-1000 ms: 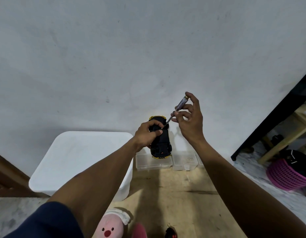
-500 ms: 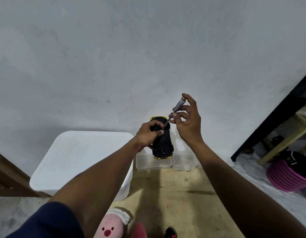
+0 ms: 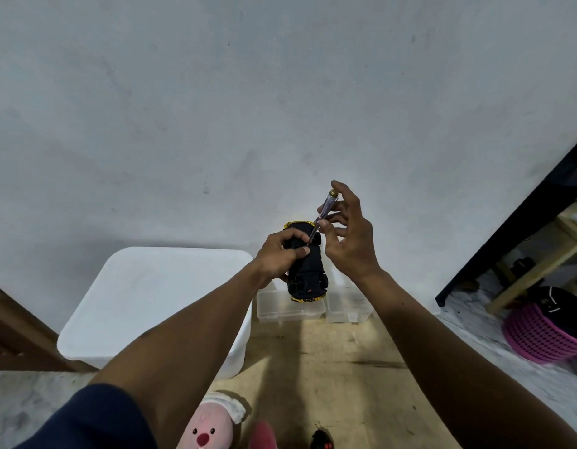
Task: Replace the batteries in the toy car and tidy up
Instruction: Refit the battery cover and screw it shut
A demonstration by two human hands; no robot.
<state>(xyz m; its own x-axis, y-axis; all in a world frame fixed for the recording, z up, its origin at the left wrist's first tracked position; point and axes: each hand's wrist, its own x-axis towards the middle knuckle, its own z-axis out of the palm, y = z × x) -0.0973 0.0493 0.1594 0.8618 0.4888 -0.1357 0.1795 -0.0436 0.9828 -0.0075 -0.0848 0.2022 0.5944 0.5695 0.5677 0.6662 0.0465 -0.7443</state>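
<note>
Underside of toy car [image 3: 308, 273]: upper half covered by left hand [image 3: 280, 254], so hatch and screw cannot be made out. Tip of screwdriver [image 3: 324, 210] is lost among the left fingers; contact point too small to resolve. The clear plastic box [image 3: 280, 307] is partly hidden behind the car, contents unreadable. Bottom edge cuts off pink plush toy [image 3: 206, 429] and a black object with red spots [image 3: 322, 440], identity unclear. At right, pink basket [image 3: 536, 335] is blurred.

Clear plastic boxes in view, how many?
2. One clear box beneath the toy car; a second clear box to its right, below the right hand. More may be hidden.
</note>
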